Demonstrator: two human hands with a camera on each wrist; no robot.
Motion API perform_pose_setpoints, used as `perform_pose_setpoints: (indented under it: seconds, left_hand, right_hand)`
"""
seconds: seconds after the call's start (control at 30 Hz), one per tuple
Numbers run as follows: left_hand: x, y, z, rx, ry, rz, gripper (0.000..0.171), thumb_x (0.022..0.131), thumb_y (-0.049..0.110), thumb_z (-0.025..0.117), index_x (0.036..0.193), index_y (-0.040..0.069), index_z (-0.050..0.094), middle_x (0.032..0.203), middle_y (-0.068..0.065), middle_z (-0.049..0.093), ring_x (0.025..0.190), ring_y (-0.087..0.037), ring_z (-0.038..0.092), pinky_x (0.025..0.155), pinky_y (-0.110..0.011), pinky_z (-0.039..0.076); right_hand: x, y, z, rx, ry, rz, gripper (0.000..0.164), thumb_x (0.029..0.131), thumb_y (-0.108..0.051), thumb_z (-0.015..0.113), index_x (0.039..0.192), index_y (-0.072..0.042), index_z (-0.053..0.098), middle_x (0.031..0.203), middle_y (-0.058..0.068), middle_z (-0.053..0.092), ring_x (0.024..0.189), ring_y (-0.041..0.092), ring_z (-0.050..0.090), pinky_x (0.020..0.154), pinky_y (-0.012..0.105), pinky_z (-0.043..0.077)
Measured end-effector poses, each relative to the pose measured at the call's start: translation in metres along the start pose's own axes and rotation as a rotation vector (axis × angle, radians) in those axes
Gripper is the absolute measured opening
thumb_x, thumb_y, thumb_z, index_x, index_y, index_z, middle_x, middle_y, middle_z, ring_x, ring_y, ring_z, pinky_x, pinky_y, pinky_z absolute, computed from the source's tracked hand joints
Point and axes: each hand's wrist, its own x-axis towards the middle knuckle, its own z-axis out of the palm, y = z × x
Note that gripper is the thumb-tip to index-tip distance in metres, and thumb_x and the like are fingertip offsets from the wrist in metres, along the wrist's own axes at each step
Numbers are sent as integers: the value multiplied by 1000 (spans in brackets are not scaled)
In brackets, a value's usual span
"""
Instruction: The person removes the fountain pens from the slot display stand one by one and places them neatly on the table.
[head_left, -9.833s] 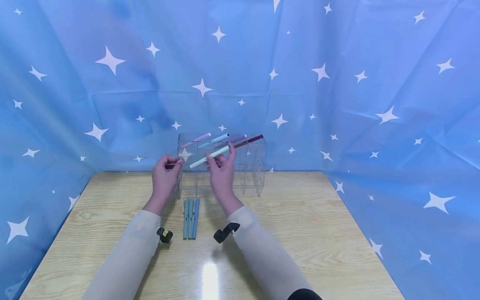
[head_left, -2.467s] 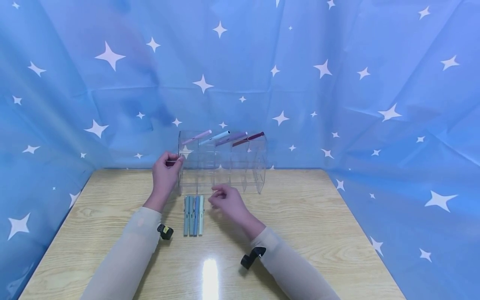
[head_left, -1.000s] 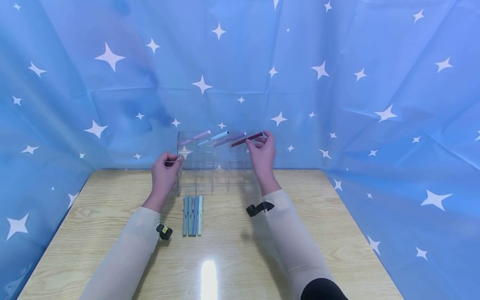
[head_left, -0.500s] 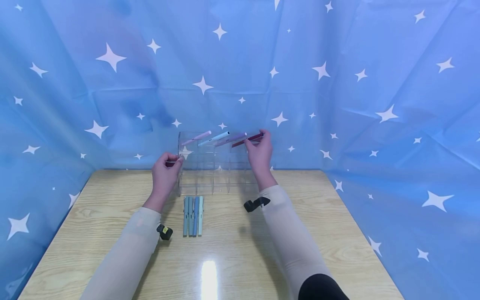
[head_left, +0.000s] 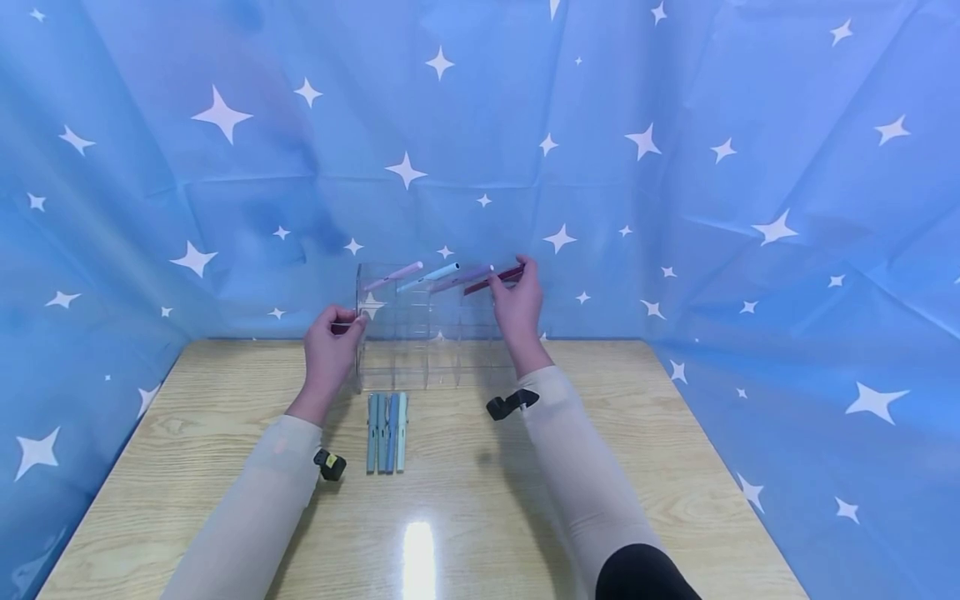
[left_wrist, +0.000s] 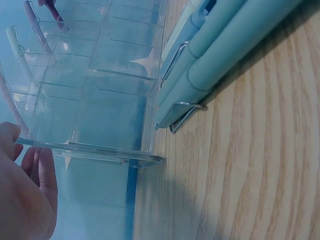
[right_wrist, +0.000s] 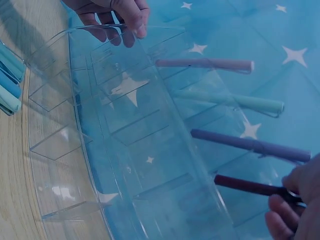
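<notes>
A clear acrylic organizer point(head_left: 427, 375) with divided tiers stands at the back of the table. My left hand point(head_left: 330, 350) pinches its left side wall, thumb on one face and fingers on the other in the left wrist view. At the top right, my right hand point(head_left: 519, 308) holds the upper end of a dark red pen point(right_wrist: 245, 185), whose lower part slants in the top tier. To its left, a purple pen point(right_wrist: 250, 144), a pale blue pen point(head_left: 427, 277) and a pink pen point(head_left: 392, 276) lean in the same tier.
Several blue and green pens with clips lie side by side on the wooden table point(head_left: 600, 467) before the organizer, among them a mint pen point(head_left: 402, 433) at the right end and a teal pen point(left_wrist: 240, 45). A blue starry cloth point(head_left: 600, 100) hangs behind.
Earlier my right hand held the mint pen before the organizer; that pen now lies in the table row. The right hand then rose to the dark red pen. My left hand has stayed put.
</notes>
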Motion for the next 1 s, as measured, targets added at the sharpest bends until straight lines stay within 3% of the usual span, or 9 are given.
perform_pose_setpoints:
  seconds: [0.2,0.4,0.6,0.83,1.0]
  left_hand:
    - [0,-1,0,-4,2,1,22,106,21,78,109,2,68,108,-13,70,96,-22,65,75,-20,58]
    - [0,-1,0,-7,-1,6,21,106,20,78,109,2,68,108,-14,70,96,-23,65,75,-20,58]
    - [0,-2,1,-5,4,-4,20,106,21,78,109,3,68,108,-12,71,96,-22,65,75,-20,58]
    - [0,-1,1,-5,-3,-6,24,107,22,78,111,1,68,110,-15,70,97,-23,65,75,-20,57]
    - [2,-2,0,2,-1,-3,25,107,23,78,111,0,68,110,-15,70,97,-24,65,74,-20,56]
  right_hand:
    - [1,1,3,71,33,17,69,102,-12,79,161,-7,44,145,17,63,123,27,65,101,41,60]
    - [-2,5,6,214,88,-13,67,102,-4,76,160,-5,43,128,17,67,108,26,66,87,39,60]
    - [-4,7,4,345,142,-90,73,107,-9,72,168,-8,32,118,12,73,103,23,68,79,33,59]
    - [-3,10,-4,371,202,-154,79,109,-12,70,174,-12,24,118,8,75,110,19,69,90,34,60]
    - [-2,12,-11,479,209,-164,82,108,-8,69,175,-13,21,119,14,73,112,27,70,93,35,61]
